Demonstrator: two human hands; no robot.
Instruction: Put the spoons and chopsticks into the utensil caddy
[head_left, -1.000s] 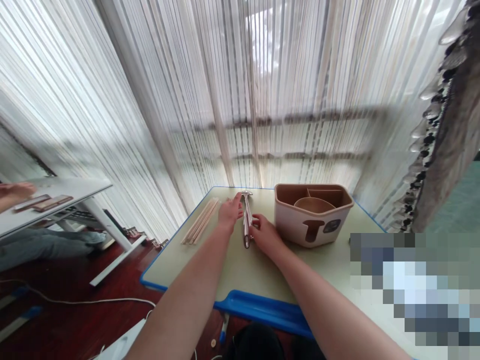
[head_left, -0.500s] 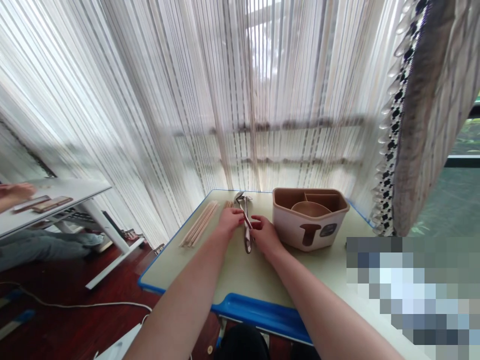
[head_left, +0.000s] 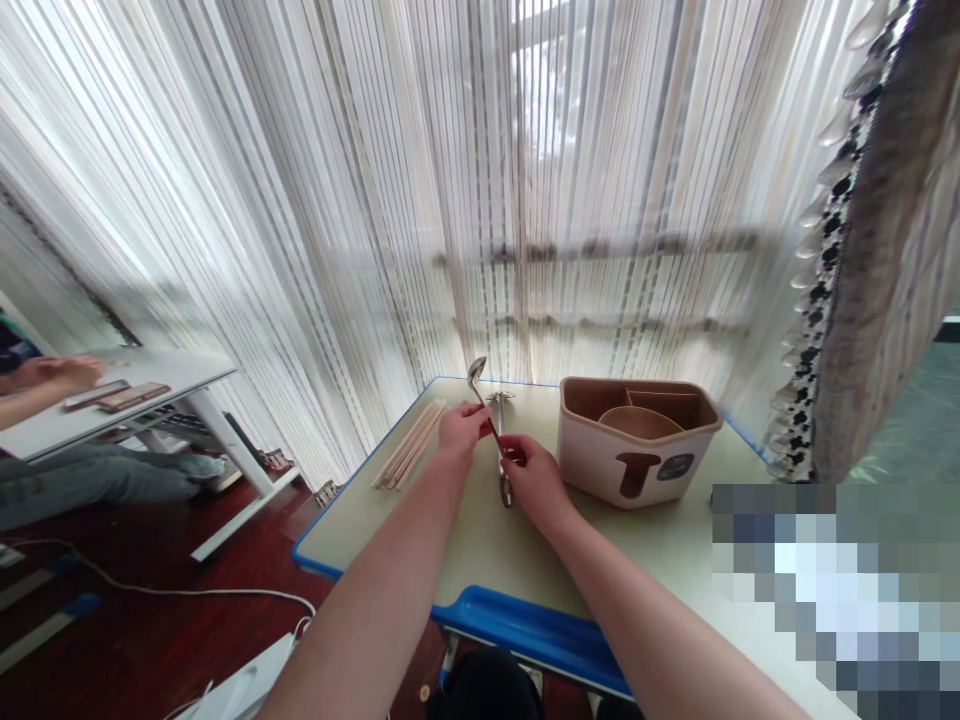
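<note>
A small pale table with a blue rim stands before a curtained window. My left hand is closed on the handle of a metal spoon, whose bowl sticks up above the tabletop. My right hand is closed around other metal cutlery lying lengthwise on the table between my hands. A row of wooden chopsticks lies to the left of my left hand. A beige and brown compartment holder stands to the right of my right hand.
Striped sheer curtains hang behind the table. A heavy drape hangs at the right. At the far left another person's hand rests on a white table. White cables run over the dark wooden floor.
My left hand went from lying open by the cutlery to closing on a spoon and lifting it, so its bowl now points upward. My right hand stayed on the cutlery.
</note>
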